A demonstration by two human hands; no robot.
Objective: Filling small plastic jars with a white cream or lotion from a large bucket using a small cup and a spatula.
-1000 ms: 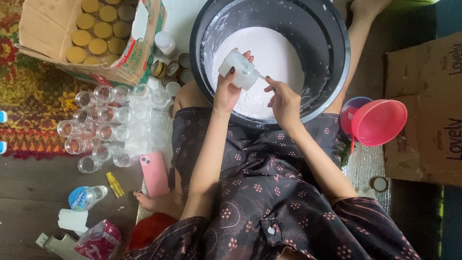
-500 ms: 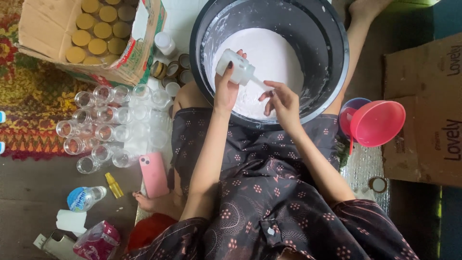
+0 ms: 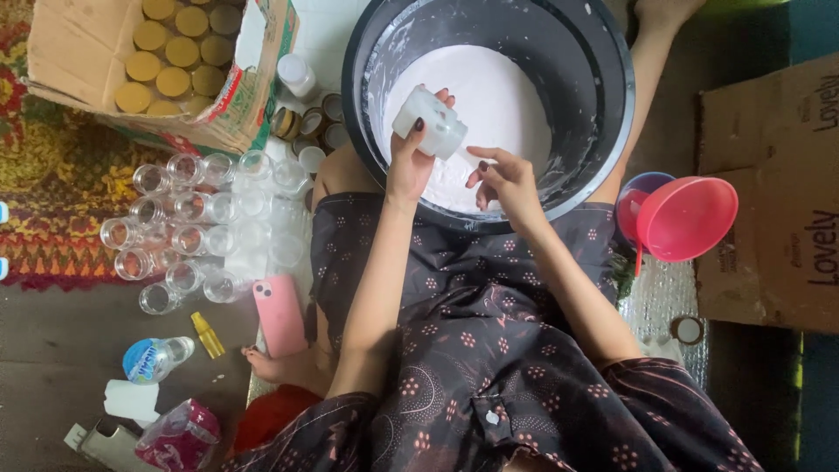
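Gripping a small jar over the basin of white cream, the left hand tilts it — the right hand (fingers loosely curled, holding nothing visible) hovers just beside. Empty clear jars stand well left.

The big basin sits just beyond your lap, cream pooled inside it. Above that cream your left hand holds a small jar, your right hand just beside it. Left of the basin stand empty jars, a carton of lids behind them. Right of the basin rests a funnel.
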